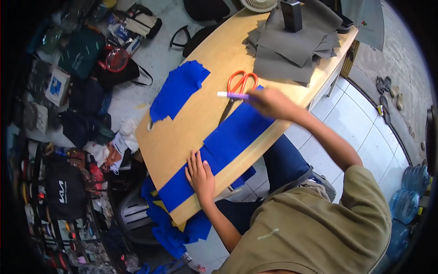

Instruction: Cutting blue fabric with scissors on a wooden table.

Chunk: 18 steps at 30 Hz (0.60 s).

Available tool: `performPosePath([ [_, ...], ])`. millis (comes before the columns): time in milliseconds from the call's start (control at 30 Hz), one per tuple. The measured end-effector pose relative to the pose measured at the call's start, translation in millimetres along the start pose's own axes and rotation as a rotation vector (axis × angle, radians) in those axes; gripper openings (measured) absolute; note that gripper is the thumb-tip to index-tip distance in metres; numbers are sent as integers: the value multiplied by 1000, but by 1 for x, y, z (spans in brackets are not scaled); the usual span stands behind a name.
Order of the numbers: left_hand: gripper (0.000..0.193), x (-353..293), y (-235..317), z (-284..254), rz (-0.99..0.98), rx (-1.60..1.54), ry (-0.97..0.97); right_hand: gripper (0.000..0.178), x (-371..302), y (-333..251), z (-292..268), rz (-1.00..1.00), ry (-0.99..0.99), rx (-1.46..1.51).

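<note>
Marking work, by the look of it: the person's right hand (269,102), just right of the frame's centre, has its grip closed around a white-and-purple marker pen (233,95), the pen lying nearly level with its white end pointing toward the left of the picture. The pen sits at the far end of a long strip of blue fabric (223,146) that runs diagonally from lower left to centre across the wooden worktop (182,137). The left hand (200,176), lower centre, lies flat with fingers spread and pressing on the strip, holding nothing, simply pinning the cloth near the worktop's near edge.

Judging from this, the step in hand is drawing a line or a mark on the fabric. The next stroke would call for the cloth to stay taut and flat under that palm while the tip travels along the strip.

Pose now: the right arm is stretched forward and across, elbow bent at the right of the frame, wrist turned inward. The left forearm rises from the lower edge, nearly straight.

Orange-handled scissors (237,89) lie touching the strip's far end, just beside the pen. A second blue piece (178,89) rests left of centre, and a stack of grey sheets (287,50) sits at upper centre.
</note>
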State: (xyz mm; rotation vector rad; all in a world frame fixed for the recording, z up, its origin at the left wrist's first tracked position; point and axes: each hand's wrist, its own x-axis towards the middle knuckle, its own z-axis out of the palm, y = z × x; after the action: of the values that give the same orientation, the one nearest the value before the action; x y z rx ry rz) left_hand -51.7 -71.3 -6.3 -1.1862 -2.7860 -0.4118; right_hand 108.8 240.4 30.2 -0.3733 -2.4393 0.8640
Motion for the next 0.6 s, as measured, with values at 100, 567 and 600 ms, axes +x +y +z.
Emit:
performPosePath([
  [100,49,-11,-7,-10,-29,46,3,9,-27,-48,38,-277,53,-109],
  [567,50,-10,-4,-20,-54,45,-47,26,-17,-48,93,-246,1,-156],
  [600,50,-10,-4,-19,-50,46,-44,26,-18,-48,94,-235,9,-169],
])
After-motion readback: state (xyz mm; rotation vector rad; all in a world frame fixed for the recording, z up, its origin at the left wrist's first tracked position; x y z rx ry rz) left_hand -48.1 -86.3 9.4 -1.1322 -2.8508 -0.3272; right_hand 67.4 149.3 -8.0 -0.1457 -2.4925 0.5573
